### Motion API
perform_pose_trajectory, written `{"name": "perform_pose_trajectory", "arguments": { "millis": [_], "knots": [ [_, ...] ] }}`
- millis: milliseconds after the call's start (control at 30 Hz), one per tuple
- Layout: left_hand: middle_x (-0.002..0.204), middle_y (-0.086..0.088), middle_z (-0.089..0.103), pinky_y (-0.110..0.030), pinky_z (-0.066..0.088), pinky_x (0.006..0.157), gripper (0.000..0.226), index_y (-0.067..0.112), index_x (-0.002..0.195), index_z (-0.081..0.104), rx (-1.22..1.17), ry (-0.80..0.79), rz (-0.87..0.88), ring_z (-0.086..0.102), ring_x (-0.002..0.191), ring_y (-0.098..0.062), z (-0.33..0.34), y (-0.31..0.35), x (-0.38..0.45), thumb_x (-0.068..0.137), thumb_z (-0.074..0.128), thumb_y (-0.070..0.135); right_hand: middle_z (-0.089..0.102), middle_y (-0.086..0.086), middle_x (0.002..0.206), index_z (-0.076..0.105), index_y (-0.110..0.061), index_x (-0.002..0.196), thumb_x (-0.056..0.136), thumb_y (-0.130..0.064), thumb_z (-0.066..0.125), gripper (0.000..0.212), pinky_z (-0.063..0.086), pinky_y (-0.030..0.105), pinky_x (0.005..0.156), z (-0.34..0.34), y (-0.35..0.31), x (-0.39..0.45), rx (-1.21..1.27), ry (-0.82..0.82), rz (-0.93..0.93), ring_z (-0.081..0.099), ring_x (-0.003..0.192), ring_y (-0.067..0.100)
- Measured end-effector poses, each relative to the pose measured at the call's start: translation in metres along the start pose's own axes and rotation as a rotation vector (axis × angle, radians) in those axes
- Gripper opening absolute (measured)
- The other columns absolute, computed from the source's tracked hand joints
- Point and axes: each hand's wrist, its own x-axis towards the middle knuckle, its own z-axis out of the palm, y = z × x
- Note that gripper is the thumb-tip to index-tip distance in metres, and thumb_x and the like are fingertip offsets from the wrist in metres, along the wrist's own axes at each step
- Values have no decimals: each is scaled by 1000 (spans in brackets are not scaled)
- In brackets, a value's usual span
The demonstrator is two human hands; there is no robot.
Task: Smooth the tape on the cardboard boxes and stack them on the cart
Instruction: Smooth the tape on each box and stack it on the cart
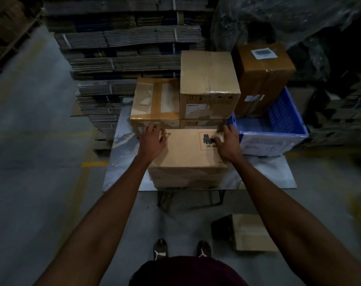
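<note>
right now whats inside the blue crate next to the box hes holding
The blue crate holds a tall brown box standing at its far end. The near part shows bare crate floor. The crate's front wall hides whatever may lie low against it.

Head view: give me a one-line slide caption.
Both hands, left and right, on a cardboard box on the cart, beside stacked boxes.

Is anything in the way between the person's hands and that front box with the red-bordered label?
Nothing visible. The left hand and the right hand already rest on the front box, at its far top corners. It sits on the cart, just in front of the stacked boxes.
</note>
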Motion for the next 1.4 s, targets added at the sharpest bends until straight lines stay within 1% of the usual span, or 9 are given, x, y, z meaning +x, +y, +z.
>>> {"name": "perform_pose_trajectory", "arguments": {
  "millis": [100,267,500,700,867,933,1067,1233,1400],
  "knots": [
    [116,-14,63,-47,42,97,26,12,107,67,-170,-20,-154,52,113,-38,5,-8,26,86,64,26,46,8,134,57,-13,125,97,-27,65,33,47,40,104,0,-2,21,220,20,132,51,123,25],
    [97,-1,69,-37,41,94,10,19,85,70,-378,42,-249,60,97,-21,16,-13,27,82,71,29,72,15,104,62,0,108,100,-21,62,23,62,42,79,7,11,26,589,-33,329,73,91,27],
    [86,10,71,-34,49,92,8,21,88,79,-522,108,-268,66,91,-12,12,-10,24,83,77,15,75,14,97,62,-1,102,99,-21,62,20,63,41,76,12,14,23,706,0,408,74,89,30],
    [107,3,69,-7,45,79,26,19,106,74,-670,145,-419,62,94,-6,13,-16,18,83,77,8,71,12,110,66,-11,112,95,-13,66,18,61,42,82,9,20,20,755,77,390,71,98,29],
    [126,-11,52,-32,50,96,40,17,122,65,-501,173,-393,60,105,-22,15,-14,10,86,78,28,69,0,97,55,-14,118,98,-29,66,28,56,17,60,6,10,6,593,115,332,71,79,6],
    [127,-9,58,-39,50,97,47,16,132,59,-543,148,-412,60,110,-24,16,-16,-4,91,73,34,69,0,96,53,-19,124,98,-35,66,34,59,24,65,6,16,-6,585,84,316,73,84,15],
    [120,6,65,-24,52,88,65,21,146,45,-725,81,-493,64,105,-10,9,-20,-34,89,75,26,67,-2,115,49,-23,140,91,-36,74,57,60,34,78,2,31,-32,612,-23,376,70,97,15],
    [119,7,65,-7,47,74,48,21,140,56,-773,7,-513,63,108,-12,7,-8,-75,95,68,32,72,1,118,63,-20,131,97,-39,65,39,61,29,79,3,28,-75,712,-48,384,72,101,14],
    [125,4,68,-31,54,96,45,26,137,60,-889,87,-586,65,111,-10,13,-3,-78,94,67,39,73,-2,111,65,-25,123,101,-37,61,26,57,20,69,6,11,-85,826,24,457,72,97,10]
  ]
}}
